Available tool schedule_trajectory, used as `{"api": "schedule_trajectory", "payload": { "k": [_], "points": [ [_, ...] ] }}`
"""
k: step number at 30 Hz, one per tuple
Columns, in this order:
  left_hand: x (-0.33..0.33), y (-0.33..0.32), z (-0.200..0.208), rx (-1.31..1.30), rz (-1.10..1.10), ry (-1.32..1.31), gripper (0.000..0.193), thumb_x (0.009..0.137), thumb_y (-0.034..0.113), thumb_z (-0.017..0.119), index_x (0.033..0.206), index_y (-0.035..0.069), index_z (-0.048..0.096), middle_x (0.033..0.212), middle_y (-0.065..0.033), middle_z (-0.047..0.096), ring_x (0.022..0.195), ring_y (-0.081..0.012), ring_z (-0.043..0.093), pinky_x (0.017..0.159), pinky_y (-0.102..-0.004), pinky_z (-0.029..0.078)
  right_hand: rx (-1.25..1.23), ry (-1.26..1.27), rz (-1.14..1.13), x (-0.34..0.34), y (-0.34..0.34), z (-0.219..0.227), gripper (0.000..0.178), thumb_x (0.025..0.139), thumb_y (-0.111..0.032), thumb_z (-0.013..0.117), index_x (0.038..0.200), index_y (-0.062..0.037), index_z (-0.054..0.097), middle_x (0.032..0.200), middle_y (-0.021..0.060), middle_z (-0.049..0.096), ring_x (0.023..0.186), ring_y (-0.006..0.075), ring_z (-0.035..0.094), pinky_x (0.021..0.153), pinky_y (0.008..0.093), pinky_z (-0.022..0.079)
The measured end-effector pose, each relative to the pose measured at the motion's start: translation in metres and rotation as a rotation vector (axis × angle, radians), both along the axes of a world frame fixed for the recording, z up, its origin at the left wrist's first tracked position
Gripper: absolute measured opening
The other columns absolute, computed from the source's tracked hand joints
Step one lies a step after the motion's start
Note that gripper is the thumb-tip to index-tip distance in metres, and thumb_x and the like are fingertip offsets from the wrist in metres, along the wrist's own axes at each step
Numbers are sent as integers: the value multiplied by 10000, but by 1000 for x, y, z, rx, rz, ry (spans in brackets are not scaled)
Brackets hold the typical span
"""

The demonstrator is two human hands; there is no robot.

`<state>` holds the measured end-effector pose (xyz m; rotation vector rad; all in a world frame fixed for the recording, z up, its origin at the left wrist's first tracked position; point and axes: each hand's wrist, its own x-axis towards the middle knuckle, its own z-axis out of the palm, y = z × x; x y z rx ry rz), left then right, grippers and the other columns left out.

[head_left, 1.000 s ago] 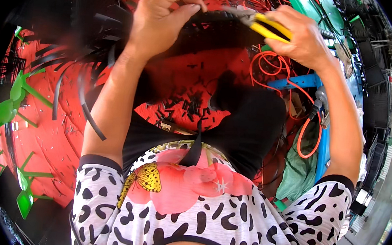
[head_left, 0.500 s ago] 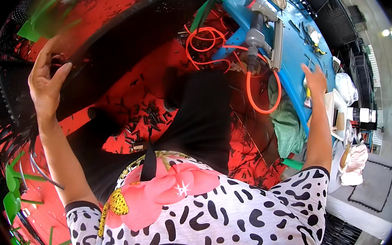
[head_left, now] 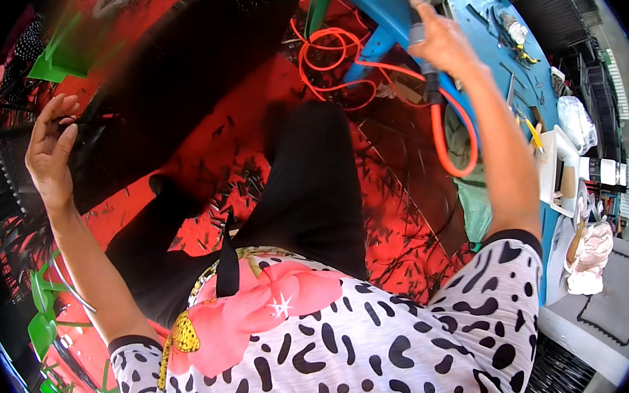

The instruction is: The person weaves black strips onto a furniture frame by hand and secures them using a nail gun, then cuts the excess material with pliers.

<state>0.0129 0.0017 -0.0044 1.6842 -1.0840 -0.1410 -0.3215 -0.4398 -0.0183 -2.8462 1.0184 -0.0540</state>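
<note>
My right hand is wrapped around the grey grip of an air stapler at the corner of the blue table. Its fingers and forearm cover most of the tool. An orange air hose loops down from the tool's lower end. On the left, my left hand is raised with fingers loosely curled and apart, nothing visible in them. It is beside a large black curved piece that leans across the upper left; whether it touches that piece, I cannot tell.
Black scraps litter the red floor. Small tools and a yellow-handled tool lie on the table. A white bin, a clear bag and a pale cloth are at the right. Green chair-like parts stand at the left.
My right hand has gone from above the tabletop, leftward and up, onto the air stapler. My left hand has shifted slightly left and down. The view has turned a little.
</note>
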Motion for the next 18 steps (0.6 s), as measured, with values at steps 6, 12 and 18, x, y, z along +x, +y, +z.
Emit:
{"api": "schedule_trajectory", "payload": {
  "k": [6, 12, 18],
  "points": [
    [7, 4, 5, 13, 44, 2, 429, 853, 36, 528, 1267, -64, 474, 1224, -162, 563, 1108, -220, 543, 981, -313, 373, -159, 137, 10, -36, -79, -16, 841, 689, -168, 736, 1404, -205, 295, 1225, 185, 548, 1126, 367, 524, 930, 436, 423],
    [-9, -19, 4, -18, 62, 118, 473, 783, 15, 559, 1244, -69, 493, 1161, -157, 595, 1059, -226, 569, 937, -324, 412, -581, 180, -86, -96, -178, -42, 593, 789, -178, 666, 1334, -176, 432, 1172, 154, 585, 1092, 325, 547, 912, 447, 429],
    [-22, -7, 8, -291, -20, 228, 387, 827, 136, 646, 1163, -37, 558, 1064, -109, 636, 954, -188, 611, 832, -302, 460, -716, -6, -64, -61, -140, -41, 501, 808, -200, 656, 1277, -155, 484, 1116, 158, 595, 1051, 320, 555, 888, 439, 432]
  ]
}}
